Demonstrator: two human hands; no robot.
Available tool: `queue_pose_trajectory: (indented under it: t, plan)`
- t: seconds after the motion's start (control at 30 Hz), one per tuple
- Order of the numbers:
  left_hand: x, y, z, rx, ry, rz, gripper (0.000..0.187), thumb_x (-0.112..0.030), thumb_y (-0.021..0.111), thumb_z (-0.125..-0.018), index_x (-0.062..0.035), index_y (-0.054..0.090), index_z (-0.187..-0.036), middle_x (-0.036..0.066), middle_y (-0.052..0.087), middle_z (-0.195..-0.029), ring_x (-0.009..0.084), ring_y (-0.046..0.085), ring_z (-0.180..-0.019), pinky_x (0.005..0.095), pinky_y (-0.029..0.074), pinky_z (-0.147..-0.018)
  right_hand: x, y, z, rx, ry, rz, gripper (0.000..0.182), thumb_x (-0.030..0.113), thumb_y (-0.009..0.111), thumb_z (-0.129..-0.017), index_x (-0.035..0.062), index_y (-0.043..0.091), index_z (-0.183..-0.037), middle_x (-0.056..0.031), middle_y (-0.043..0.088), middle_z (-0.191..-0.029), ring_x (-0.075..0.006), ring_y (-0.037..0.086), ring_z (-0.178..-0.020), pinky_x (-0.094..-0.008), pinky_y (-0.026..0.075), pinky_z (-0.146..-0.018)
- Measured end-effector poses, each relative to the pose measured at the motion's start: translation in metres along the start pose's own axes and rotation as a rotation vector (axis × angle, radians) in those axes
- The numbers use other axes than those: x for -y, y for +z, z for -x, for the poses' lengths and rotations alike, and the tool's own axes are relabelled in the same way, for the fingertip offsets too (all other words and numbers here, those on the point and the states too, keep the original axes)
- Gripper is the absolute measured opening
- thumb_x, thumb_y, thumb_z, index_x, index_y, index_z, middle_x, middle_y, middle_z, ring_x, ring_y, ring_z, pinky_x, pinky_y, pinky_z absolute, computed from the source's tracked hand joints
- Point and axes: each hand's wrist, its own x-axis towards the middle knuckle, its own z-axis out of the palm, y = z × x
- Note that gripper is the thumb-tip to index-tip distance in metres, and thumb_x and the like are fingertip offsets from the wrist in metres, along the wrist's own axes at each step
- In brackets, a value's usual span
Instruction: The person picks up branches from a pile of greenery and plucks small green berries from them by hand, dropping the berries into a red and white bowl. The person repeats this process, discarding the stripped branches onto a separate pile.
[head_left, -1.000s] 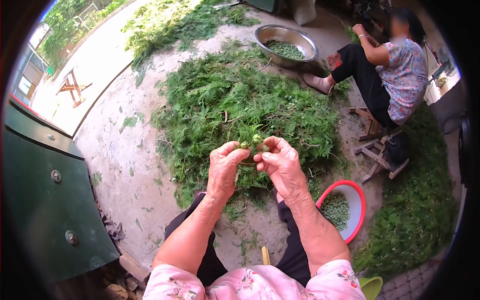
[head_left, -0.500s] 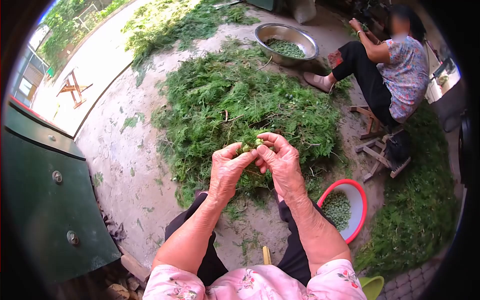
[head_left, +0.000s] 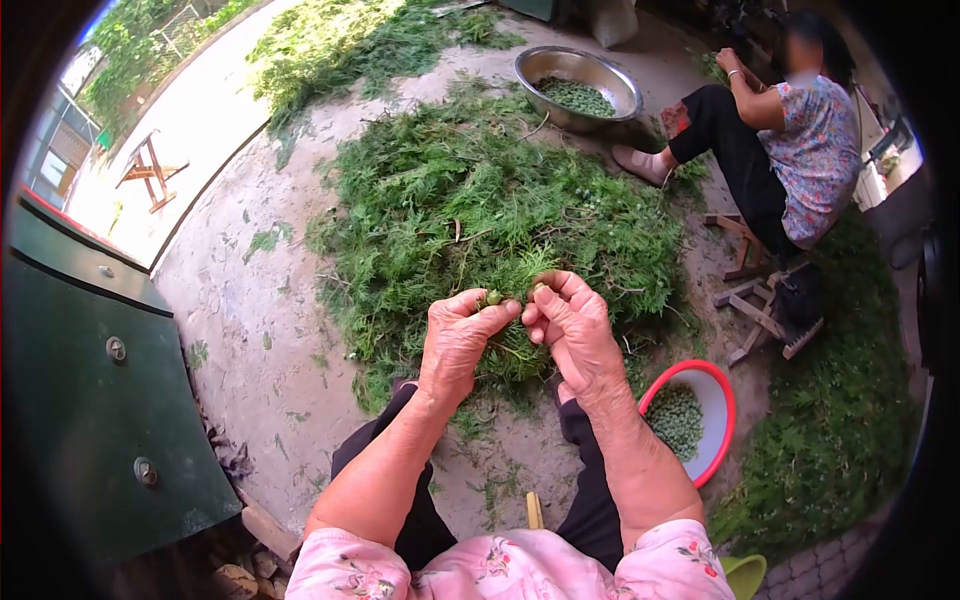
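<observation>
Over a heap of green sprigs [head_left: 400, 180], my left hand [head_left: 457, 340] pinches a sprig with small round green cones [head_left: 493, 297] between thumb and fingers. Just to its right, my right hand [head_left: 573, 328] is closed, with a small pale green cone [head_left: 541, 288] at its thumb and fingertip. The two hands are a small gap apart. Beside my right knee stands a white basin with a red rim [head_left: 722, 440], partly filled with green cones [head_left: 675, 420].
A metal bowl [head_left: 628, 90] of green cones stands beyond the heap. Another person [head_left: 815, 150] sits at the upper right, near wooden stools [head_left: 755, 310]. A dark green panel [head_left: 90, 420] stands left; more greenery [head_left: 830, 430] lies right.
My right hand has moved slightly right, away from my left hand, and a cone now shows at its fingertips. The other person's hands have shifted a little.
</observation>
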Motion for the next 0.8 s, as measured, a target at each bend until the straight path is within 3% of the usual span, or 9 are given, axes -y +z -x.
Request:
queue_pose_trajectory:
  t: [0.13,0.23,0.3,0.43,0.57,0.63,0.67,0.73,0.8]
  plan:
    - [0.005,-0.007,-0.004,-0.039,0.138,-0.259,0.005,-0.008,0.066,-0.077,-0.0027,0.065,-0.077,-0.004,0.062,-0.072,0.0027,0.051,-0.063,0.0193,0.042,-0.057,0.011,0.003,0.002,0.015,-0.089,-0.051,0.015,0.01,0.062,-0.082,0.0013,0.055,-0.092,0.0001,0.055,-0.071,-0.0064,0.053,-0.056,-0.0181,0.039,-0.046]
    - [0.007,-0.01,-0.004,-0.025,0.188,-0.506,0.014,-0.011,0.067,-0.078,-0.0029,0.062,-0.069,-0.009,0.054,-0.064,0.0005,0.042,-0.059,0.0197,0.036,-0.051,0.01,0.005,0.007,0.051,-0.06,0.314,0.018,0.009,0.067,-0.078,0.0016,0.059,-0.093,0.0016,0.054,-0.069,-0.0035,0.05,-0.056,-0.016,0.039,-0.048]
    - [0.016,-0.015,-0.008,-0.047,0.352,-0.691,0.021,-0.014,0.068,-0.074,-0.0005,0.054,-0.065,0.006,0.044,-0.052,0.0084,0.036,-0.051,0.029,0.032,-0.045,0.001,0.005,0.004,0.045,-0.221,0.528,0.021,0.009,0.069,-0.076,-0.0004,0.061,-0.092,0.0001,0.055,-0.076,-0.0046,0.051,-0.061,-0.0176,0.042,-0.053]
    - [0.018,-0.014,-0.008,-0.081,0.481,-0.908,0.026,-0.012,0.069,-0.074,0.0006,0.049,-0.064,0.001,0.038,-0.052,0.0053,0.032,-0.055,0.0248,0.031,-0.046,-0.005,0.002,0.001,0.059,-0.403,0.79,0.021,0.009,0.069,-0.074,-0.0022,0.062,-0.09,-0.0034,0.055,-0.084,-0.0071,0.054,-0.067,-0.0202,0.046,-0.057]
    - [0.015,-0.011,-0.005,-0.071,0.516,-0.989,0.026,-0.012,0.07,-0.071,0.0013,0.049,-0.065,0.007,0.034,-0.053,0.0074,0.031,-0.054,0.0265,0.032,-0.046,-0.008,0.002,0.002,0.02,-0.355,0.735,0.018,0.008,0.068,-0.075,-0.0015,0.062,-0.089,-0.0039,0.055,-0.084,-0.0083,0.055,-0.065,-0.0199,0.046,-0.056]
    - [0.014,-0.011,-0.005,-0.068,0.535,-1.022,0.026,-0.012,0.071,-0.071,0.0013,0.049,-0.065,0.008,0.034,-0.054,0.0078,0.03,-0.054,0.0268,0.032,-0.045,-0.002,0.004,0.004,0.037,-0.229,0.646,0.014,0.009,0.066,-0.077,-0.0011,0.062,-0.087,-0.0033,0.056,-0.082,-0.0084,0.055,-0.062,-0.0197,0.046,-0.053]
    - [0.013,-0.013,-0.005,-0.057,0.496,-1.022,0.024,-0.013,0.07,-0.072,0.0012,0.052,-0.065,0.006,0.037,-0.053,0.0075,0.031,-0.053,0.0268,0.032,-0.046,0.0,0.003,0.004,0.036,-0.229,0.646,0.014,0.009,0.066,-0.077,-0.0011,0.062,-0.087,-0.0033,0.056,-0.082,-0.0084,0.055,-0.062,-0.0197,0.046,-0.053]
    - [0.012,-0.014,-0.005,-0.044,0.456,-1.022,0.023,-0.013,0.07,-0.074,0.0011,0.054,-0.065,0.004,0.04,-0.051,0.0072,0.032,-0.053,0.0267,0.032,-0.046,0.005,-0.001,0.003,0.065,0.033,0.448,0.013,0.009,0.063,-0.081,-0.0008,0.06,-0.089,-0.0035,0.057,-0.081,-0.0081,0.056,-0.06,-0.0197,0.045,-0.048]
    - [0.012,-0.013,-0.005,-0.032,0.253,-0.769,0.019,-0.013,0.068,-0.078,-0.0006,0.06,-0.066,-0.002,0.051,-0.054,0.0047,0.038,-0.053,0.0245,0.035,-0.048,0.003,-0.007,0.0,0.111,0.023,0.312,0.013,0.008,0.061,-0.082,-0.0005,0.058,-0.091,-0.0048,0.059,-0.083,-0.0092,0.057,-0.063,-0.0208,0.045,-0.049]
